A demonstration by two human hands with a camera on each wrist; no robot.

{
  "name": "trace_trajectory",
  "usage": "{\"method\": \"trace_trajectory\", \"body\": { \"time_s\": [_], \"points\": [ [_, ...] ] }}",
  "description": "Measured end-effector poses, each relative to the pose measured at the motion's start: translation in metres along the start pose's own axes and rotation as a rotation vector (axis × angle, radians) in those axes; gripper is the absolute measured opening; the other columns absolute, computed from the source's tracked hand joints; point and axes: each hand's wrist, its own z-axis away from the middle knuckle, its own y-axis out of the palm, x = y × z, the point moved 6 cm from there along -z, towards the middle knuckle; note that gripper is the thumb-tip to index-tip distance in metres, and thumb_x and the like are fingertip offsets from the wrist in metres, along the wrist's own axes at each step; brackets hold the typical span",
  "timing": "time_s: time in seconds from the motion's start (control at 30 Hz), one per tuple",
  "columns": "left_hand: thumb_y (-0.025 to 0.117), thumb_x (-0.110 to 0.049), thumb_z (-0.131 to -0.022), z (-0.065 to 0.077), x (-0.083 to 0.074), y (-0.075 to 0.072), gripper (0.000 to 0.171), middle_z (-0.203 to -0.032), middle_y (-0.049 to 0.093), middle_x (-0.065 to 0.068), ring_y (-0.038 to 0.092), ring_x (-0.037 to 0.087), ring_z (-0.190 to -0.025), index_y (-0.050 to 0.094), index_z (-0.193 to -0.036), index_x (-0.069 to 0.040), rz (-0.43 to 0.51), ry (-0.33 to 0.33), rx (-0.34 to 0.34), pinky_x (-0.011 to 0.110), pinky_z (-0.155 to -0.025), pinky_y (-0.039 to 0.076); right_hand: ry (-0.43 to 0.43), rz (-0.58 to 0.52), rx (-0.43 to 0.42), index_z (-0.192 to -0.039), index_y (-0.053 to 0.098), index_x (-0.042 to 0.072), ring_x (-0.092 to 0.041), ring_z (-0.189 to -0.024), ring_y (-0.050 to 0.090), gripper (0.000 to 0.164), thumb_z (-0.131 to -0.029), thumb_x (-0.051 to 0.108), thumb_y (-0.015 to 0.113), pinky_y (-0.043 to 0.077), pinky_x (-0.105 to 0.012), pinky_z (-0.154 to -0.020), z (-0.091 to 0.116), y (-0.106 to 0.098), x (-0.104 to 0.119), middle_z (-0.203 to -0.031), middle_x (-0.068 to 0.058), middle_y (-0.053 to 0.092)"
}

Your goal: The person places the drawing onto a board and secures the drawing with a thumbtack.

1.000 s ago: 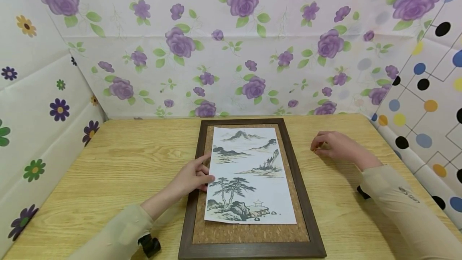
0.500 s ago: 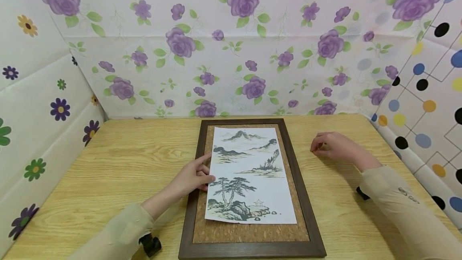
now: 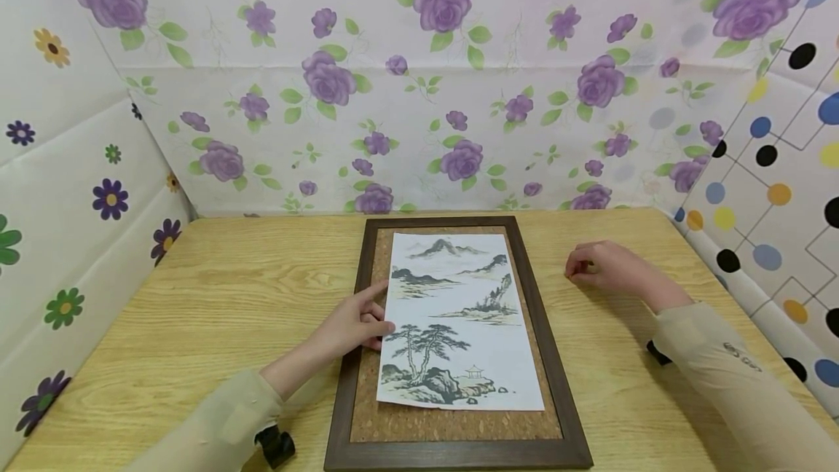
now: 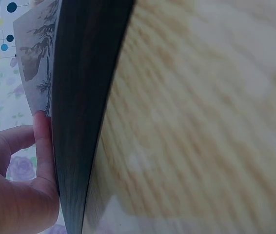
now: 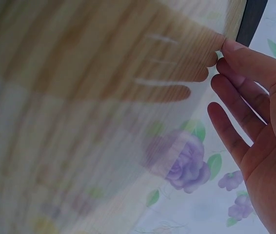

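Note:
A white sheet printed with an ink landscape [image 3: 459, 355] lies on a cork board [image 3: 459, 427] with a dark wooden frame [image 3: 459, 455]. At its left edge, my left hand [image 3: 341, 330] pinches the paper, thumb over the margin and some fingertips hidden beneath. In the left wrist view this hand [image 4: 21, 175] is beyond the frame's dark side [image 4: 82, 97], with the paper [image 4: 35, 53] at its fingertips. To the right of the board my right hand [image 3: 609, 268] rests its loosely bent fingertips on the table; nothing clearly shows between its fingers [image 5: 247, 58].
The wood-grain table [image 3: 262, 275] reflects the right fingers in the right wrist view. A floral sheet [image 3: 393, 115] hangs behind, a dotted one [image 3: 773, 224] at right and a flowered one [image 3: 72, 239] at left. Black straps [image 3: 275, 446] are on the wrists.
The paper has slid slightly right and a little toward me on the cork, and my left hand has moved right with it. My right hand has stayed in place.

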Motion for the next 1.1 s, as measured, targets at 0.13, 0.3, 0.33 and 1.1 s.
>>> {"method": "trace_trajectory", "body": {
  "time_s": [0.13, 0.3, 0.33, 1.1],
  "points": [
    [0.066, -0.006, -0.092, 0.002, -0.001, -0.001, 0.080, -0.096, 0.066, 0.016, 0.065, 0.012, -0.067, 0.020, -0.158, -0.007, 0.012, -0.005, -0.008, 0.030, -0.065, 0.062, 0.016, -0.008, 0.011, -0.086, 0.072, 0.022, -0.002, -0.074, 0.062, 0.016, -0.085, 0.007, 0.076, 0.054, -0.021, -0.064, 0.000, 0.000, -0.001, -0.085, 0.009, 0.070],
    [0.066, -0.007, -0.093, 0.003, 0.001, -0.004, 0.079, -0.092, 0.068, 0.013, 0.067, 0.014, -0.069, 0.022, -0.158, -0.009, 0.021, -0.028, -0.025, 0.031, -0.067, 0.063, 0.042, -0.019, 0.024, -0.086, 0.072, 0.022, 0.000, -0.073, 0.060, 0.015, -0.085, 0.008, 0.076, 0.053, -0.021, -0.064, 0.000, 0.001, -0.001, -0.085, 0.009, 0.070],
    [0.066, -0.007, -0.093, 0.004, 0.002, -0.005, 0.079, -0.091, 0.069, 0.012, 0.067, 0.014, -0.069, 0.023, -0.158, -0.009, 0.021, -0.034, -0.029, 0.031, -0.068, 0.063, 0.045, -0.021, 0.025, -0.086, 0.072, 0.022, 0.000, -0.073, 0.060, 0.015, -0.086, 0.007, 0.075, 0.053, -0.020, -0.064, 0.000, 0.000, -0.002, -0.085, 0.009, 0.070],
    [0.066, -0.008, -0.093, 0.007, 0.005, -0.012, 0.072, -0.087, 0.075, 0.010, 0.071, 0.016, -0.071, 0.030, -0.155, -0.006, -0.006, -0.077, -0.050, 0.032, -0.071, 0.063, 0.007, -0.031, -0.020, -0.085, 0.072, 0.017, -0.002, -0.075, 0.062, 0.011, -0.084, 0.008, 0.077, 0.059, -0.030, -0.070, -0.027, -0.009, 0.006, -0.082, 0.009, 0.068]
  ]
}}
